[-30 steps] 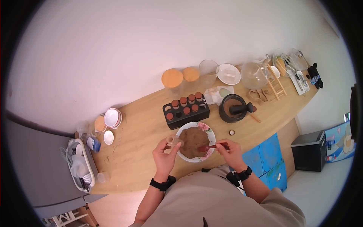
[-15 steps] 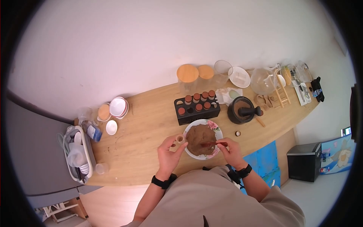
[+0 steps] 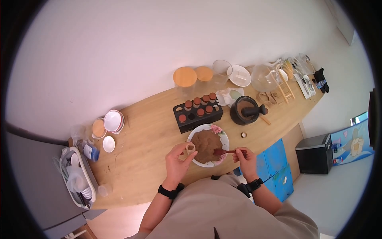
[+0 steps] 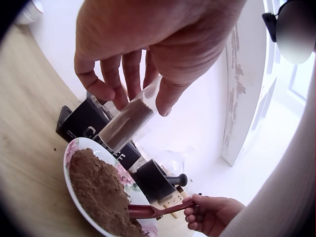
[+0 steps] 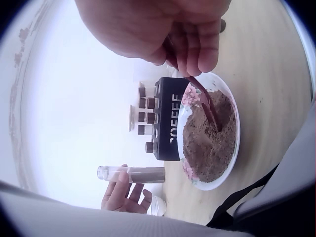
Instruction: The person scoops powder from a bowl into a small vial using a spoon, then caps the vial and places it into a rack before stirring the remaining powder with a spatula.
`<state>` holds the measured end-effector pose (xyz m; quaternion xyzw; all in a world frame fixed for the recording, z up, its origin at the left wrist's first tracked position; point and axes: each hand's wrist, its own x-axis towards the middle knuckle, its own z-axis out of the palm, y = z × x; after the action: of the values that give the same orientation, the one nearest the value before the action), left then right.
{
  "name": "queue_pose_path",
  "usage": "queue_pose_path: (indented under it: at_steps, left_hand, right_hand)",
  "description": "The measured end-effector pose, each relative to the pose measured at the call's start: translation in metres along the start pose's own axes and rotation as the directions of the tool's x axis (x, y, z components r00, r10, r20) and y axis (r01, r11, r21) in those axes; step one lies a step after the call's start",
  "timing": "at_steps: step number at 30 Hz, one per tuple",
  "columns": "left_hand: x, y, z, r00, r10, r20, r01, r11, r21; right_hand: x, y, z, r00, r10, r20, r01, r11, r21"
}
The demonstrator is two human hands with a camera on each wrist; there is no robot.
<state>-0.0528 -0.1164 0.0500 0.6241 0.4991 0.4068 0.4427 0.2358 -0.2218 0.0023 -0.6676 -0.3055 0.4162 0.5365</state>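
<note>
In the head view my left hand (image 3: pixel 176 164) pinches a clear glass tube (image 3: pixel 190 148) at the bowl's left edge. The left wrist view shows brown powder partly filling that tube (image 4: pixel 129 121). My right hand (image 3: pixel 247 162) grips the handle of a dark red scoop (image 3: pixel 220 151), whose head lies in the brown powder (image 3: pixel 207 144). The powder fills a white flowered bowl (image 3: pixel 226 140). Behind the bowl stands a black rack (image 3: pixel 199 120) of tubes with reddish-brown caps.
A black mortar with pestle (image 3: pixel 243 115) stands right of the rack, with a small ring-like cap (image 3: pixel 243 135) in front. Wooden-lidded jars (image 3: pixel 185 77) are behind. Small white bowls (image 3: pixel 113 121) and a dish basket (image 3: pixel 93 187) stand at the left.
The scoop has shifted slightly within the powder, and my right fingers have changed their hold on its handle. The tube in my left hand has turned more upright. The head view has shifted.
</note>
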Motion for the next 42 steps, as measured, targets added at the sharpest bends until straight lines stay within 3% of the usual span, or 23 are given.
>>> queue_pose_path:
  at_steps: [2, 9, 29, 33, 42]
  left_hand:
    - [0.002, 0.0, -0.001, 1.0, 0.005, 0.016, -0.005, 1.0, 0.007]
    - [0.004, -0.001, -0.004, 0.999, 0.009, 0.034, -0.01, 1.0, 0.02]
    - [0.006, 0.01, 0.004, 0.999, 0.033, 0.006, -0.034, 0.995, 0.096]
    - [0.006, 0.01, 0.005, 0.999, 0.047, 0.014, -0.048, 0.994, 0.099]
    - [0.007, 0.014, 0.011, 0.996, 0.067, 0.058, -0.074, 0.989, 0.128]
  right_hand:
    - [-0.001, 0.004, 0.004, 0.998, 0.056, -0.024, -0.054, 0.995, 0.089]
    - [0.0, 0.009, 0.007, 0.99, 0.135, -0.047, -0.129, 0.984, 0.126]
    - [0.027, 0.026, -0.01, 0.921, 0.357, 0.156, -0.387, 0.882, 0.269]
    - [0.025, 0.023, -0.014, 0.918, 0.37, 0.141, -0.396, 0.859, 0.325]
    - [0.023, -0.005, -0.02, 0.952, 0.246, 0.181, -0.3, 0.858, 0.416]
